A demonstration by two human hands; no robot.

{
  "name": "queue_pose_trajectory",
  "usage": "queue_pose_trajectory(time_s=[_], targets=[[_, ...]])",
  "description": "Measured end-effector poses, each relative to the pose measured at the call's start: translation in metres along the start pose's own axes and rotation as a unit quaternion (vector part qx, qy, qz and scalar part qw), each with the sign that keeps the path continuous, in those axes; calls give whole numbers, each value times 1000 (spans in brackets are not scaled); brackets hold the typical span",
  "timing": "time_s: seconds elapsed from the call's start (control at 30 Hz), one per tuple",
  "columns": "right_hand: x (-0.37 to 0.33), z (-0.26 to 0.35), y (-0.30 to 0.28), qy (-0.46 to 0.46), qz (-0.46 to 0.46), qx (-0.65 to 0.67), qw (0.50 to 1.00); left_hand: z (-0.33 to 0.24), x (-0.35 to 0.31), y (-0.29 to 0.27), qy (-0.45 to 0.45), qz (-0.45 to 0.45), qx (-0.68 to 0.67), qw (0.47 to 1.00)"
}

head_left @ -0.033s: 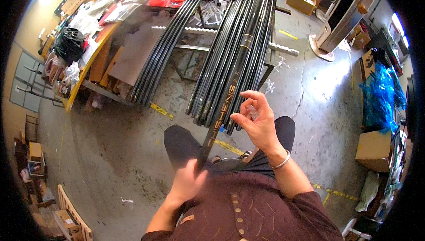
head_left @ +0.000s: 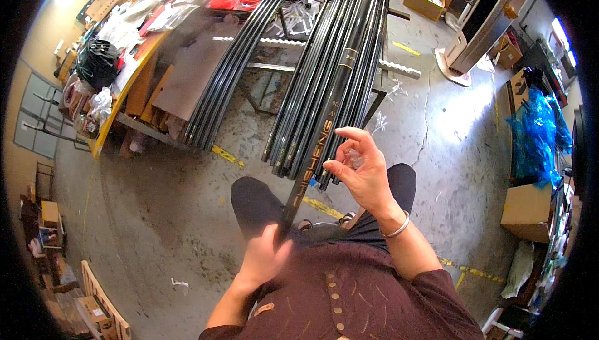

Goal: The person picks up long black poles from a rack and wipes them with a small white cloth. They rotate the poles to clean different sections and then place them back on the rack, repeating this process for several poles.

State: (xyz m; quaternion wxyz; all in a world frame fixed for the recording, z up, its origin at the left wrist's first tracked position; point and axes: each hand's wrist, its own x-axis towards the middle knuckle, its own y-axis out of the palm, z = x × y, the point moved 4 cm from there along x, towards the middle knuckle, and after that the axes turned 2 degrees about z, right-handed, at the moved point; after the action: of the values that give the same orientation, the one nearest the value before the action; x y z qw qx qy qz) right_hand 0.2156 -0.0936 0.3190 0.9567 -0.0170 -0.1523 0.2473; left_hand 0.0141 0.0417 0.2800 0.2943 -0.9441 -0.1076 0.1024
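Observation:
A long black fishing rod (head_left: 339, 83) with gold lettering and gold bands runs from my lap away over the rack. My left hand (head_left: 265, 259), slightly blurred, is wrapped round its near end by my waist. Beside the lettering, my right hand (head_left: 369, 181) has thumb and forefinger curved toward the rod, with a gap between them. Its other fingers curl round crumpled clear plastic (head_left: 356, 159). Whether the right fingertips touch the rod I cannot tell. Below the held rod, several similar black rods (head_left: 306, 71) lie side by side, with a second row (head_left: 228, 84) to their left.
The rack's crossbars carry white spiral wrapping (head_left: 400, 69). A cluttered yellow-edged table (head_left: 128, 93) stands at left. Far right are a tall white appliance (head_left: 483, 24), blue plastic sheeting (head_left: 535, 134) and a cardboard box (head_left: 527, 212). My knees (head_left: 249, 206) flank the rods' near ends.
The lettering on the held rod has turned slightly, as the rod rolls about its length. My right hand has shifted a touch to the left; my left hand keeps its place.

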Motion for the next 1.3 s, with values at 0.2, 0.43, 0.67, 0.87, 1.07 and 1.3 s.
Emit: queue_pose_trajectory(time_s=[0.2,0.43,0.67,0.87,1.07,1.3], targets=[[1,13,4,-27,43,-83,995,-13,0,-4,40,-25,76,996],[-1,9,8,-76,28,-76,994,-18,-3,-6,58,-31,127,990],[0,17,5,-23,32,-66,997,-19,-5,-4,54,-25,107,992],[1,11,8,-75,33,-86,993,-19,-4,-5,49,-13,61,997],[-28,8,33,-87,82,-121,985,-25,14,-4,3,8,-57,998],[-38,19,42,-91,136,-155,974,-37,19,1,37,-44,66,996]])
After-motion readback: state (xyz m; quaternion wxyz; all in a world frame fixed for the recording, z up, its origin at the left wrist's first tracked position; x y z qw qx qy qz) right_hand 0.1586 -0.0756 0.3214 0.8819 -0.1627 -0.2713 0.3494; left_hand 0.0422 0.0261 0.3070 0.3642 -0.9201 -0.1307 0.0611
